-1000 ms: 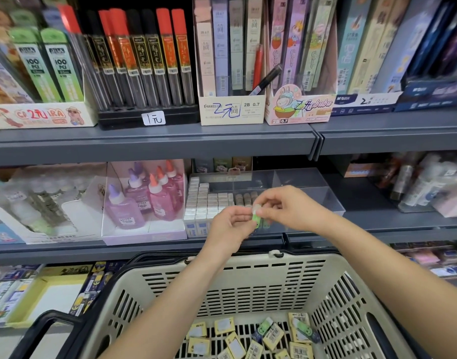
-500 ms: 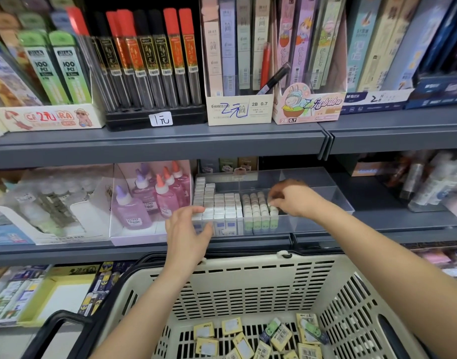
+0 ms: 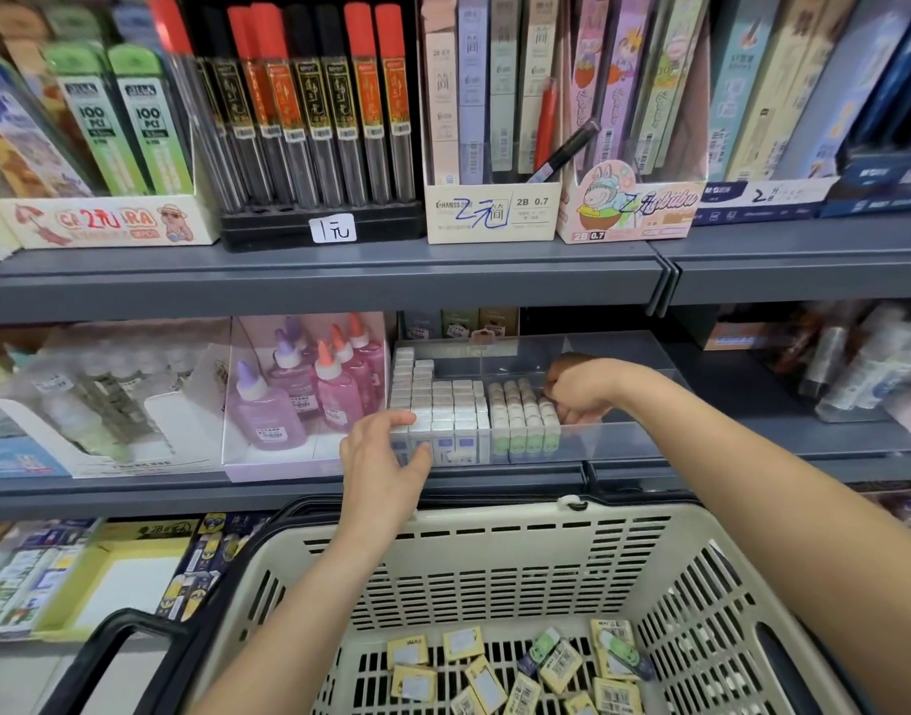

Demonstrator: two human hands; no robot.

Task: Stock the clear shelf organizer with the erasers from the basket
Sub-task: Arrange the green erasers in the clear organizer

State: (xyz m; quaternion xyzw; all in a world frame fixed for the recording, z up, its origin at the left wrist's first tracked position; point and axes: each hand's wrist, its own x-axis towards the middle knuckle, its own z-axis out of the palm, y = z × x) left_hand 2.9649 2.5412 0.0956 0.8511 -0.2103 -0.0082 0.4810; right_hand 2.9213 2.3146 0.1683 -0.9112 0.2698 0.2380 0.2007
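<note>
The clear shelf organizer [image 3: 613, 441] stands at the front edge of the middle shelf [image 3: 133, 495], a box of hard transparent plastic with thin straight walls. Inside it, small white erasers [image 3: 453, 399] stand upright in tight rows on the left, and rounded green-wrapped erasers [image 3: 520, 415] fill the rows beside them. The right hand [image 3: 582, 392] is inside the organizer, clenched, with its knuckles just beside the last green row; I cannot tell if it holds an eraser. The left hand [image 3: 386, 456] is released and now rests on the organizer's front wall, which it had not reached half a second ago. Loose erasers [image 3: 562, 668] in yellow sleeves lie flat in the slotted beige basket [image 3: 494, 528] below.
</note>
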